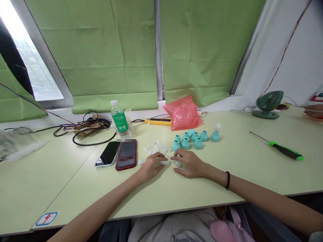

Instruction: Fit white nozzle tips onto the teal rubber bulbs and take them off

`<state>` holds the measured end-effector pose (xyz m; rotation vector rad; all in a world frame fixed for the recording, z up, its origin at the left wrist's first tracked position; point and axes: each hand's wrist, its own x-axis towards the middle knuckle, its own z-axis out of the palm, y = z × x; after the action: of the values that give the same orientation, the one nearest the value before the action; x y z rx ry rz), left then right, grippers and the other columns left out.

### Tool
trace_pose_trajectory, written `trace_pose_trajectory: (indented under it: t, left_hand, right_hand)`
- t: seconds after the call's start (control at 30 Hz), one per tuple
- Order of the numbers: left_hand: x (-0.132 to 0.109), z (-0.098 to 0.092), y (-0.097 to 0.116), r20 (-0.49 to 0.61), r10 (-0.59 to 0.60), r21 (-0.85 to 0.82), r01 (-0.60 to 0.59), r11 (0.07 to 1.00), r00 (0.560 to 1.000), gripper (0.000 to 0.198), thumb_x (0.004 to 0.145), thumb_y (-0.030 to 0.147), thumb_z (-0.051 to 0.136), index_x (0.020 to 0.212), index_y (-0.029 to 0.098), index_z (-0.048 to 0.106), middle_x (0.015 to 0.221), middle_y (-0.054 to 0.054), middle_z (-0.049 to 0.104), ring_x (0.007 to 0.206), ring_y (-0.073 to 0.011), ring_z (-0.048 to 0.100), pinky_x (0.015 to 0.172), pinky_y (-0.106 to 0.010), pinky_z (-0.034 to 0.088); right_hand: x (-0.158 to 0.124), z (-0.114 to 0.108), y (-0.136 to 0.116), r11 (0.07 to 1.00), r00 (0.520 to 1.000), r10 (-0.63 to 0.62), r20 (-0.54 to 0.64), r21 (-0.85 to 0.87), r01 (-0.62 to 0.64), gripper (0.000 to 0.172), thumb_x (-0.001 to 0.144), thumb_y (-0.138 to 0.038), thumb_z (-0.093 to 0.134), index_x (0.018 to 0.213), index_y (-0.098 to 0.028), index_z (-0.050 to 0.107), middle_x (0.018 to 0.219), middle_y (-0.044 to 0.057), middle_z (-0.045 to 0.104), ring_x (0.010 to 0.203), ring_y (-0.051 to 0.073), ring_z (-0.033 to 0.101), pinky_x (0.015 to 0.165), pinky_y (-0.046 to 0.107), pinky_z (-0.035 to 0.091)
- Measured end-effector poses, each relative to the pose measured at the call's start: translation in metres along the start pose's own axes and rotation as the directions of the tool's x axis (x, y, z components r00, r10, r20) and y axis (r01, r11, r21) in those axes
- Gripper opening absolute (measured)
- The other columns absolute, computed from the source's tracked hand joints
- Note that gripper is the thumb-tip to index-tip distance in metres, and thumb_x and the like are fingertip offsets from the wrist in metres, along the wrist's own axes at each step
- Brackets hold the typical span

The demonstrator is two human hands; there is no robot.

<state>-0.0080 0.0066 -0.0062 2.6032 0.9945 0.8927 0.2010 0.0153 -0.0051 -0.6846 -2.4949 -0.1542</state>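
Observation:
My left hand (152, 166) rests on the table with thumb and fingers closed around a small translucent plastic piece (165, 162). Close beside it, my right hand (190, 163) grips another translucent plastic piece (177, 163) between thumb and fingers. The two pieces point toward each other, with a narrow gap between them. Several small whitish translucent plastic parts (156, 146) lie loose just beyond my left hand. Behind my right hand stand several turquoise bulbs (185, 143) with open necks. One turquoise bulb (215, 136) at their right carries a clear pointed nozzle (217, 127).
Two phones (107, 155) (126, 154) lie left of my hands, with a water bottle (120, 120) behind them. Black cables (87, 127) tangle at the back left. A pink bubble-wrap bag (185, 114) lies by a yellow power strip (161, 121). Rightward are a screwdriver (280, 148) and green fan (268, 104).

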Motion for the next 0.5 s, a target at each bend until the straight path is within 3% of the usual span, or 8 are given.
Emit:
trace_pose_trajectory:
  t: [0.13,0.23,0.4,0.5]
  left_hand:
    - [0.0,0.0,0.001,0.048,-0.03,-0.014,0.031,0.999,0.998,0.025,0.075,0.02,0.045,0.099,0.015,0.053,0.091,-0.006,0.056,0.08,-0.0133,0.052,0.071,-0.023,0.042]
    - [-0.001,0.0,0.002,0.065,-0.046,0.048,0.043,0.998,0.997,0.025,0.077,0.025,0.043,0.097,0.015,0.054,0.085,-0.006,0.059,0.076,-0.014,0.053,0.069,-0.025,0.042]
    - [0.0,0.001,0.007,0.098,0.036,0.125,-0.048,0.991,0.995,0.025,0.073,0.025,0.049,0.094,0.015,0.056,0.081,-0.006,0.059,0.079,-0.0165,0.05,0.068,-0.026,0.041]
    - [0.0,0.0,0.01,0.041,-0.015,0.134,0.01,0.991,0.999,0.021,0.068,0.019,0.05,0.087,0.016,0.058,0.073,-0.004,0.058,0.073,-0.0155,0.05,0.064,-0.025,0.04]
  right_hand:
    - [-0.002,0.005,0.004,0.998,0.999,0.043,-0.025,-0.044,-0.044,0.022,0.07,-0.02,0.047,0.09,-0.016,0.053,0.084,0.008,0.05,0.079,0.019,0.045,0.065,0.032,0.039]
    - [-0.001,0.008,0.003,0.997,0.998,0.058,-0.034,-0.05,-0.059,0.024,0.071,-0.019,0.046,0.093,-0.014,0.052,0.086,0.009,0.049,0.081,0.02,0.043,0.069,0.035,0.038]
    - [0.004,0.003,-0.004,0.997,0.997,0.037,0.066,-0.065,-0.033,0.031,0.074,-0.024,0.045,0.105,-0.019,0.047,0.096,0.009,0.046,0.089,0.022,0.038,0.074,0.039,0.034]
    - [0.005,0.001,-0.005,0.996,0.991,0.054,0.123,-0.083,-0.044,0.03,0.076,-0.022,0.042,0.105,-0.02,0.047,0.096,0.009,0.046,0.09,0.022,0.037,0.074,0.039,0.033]
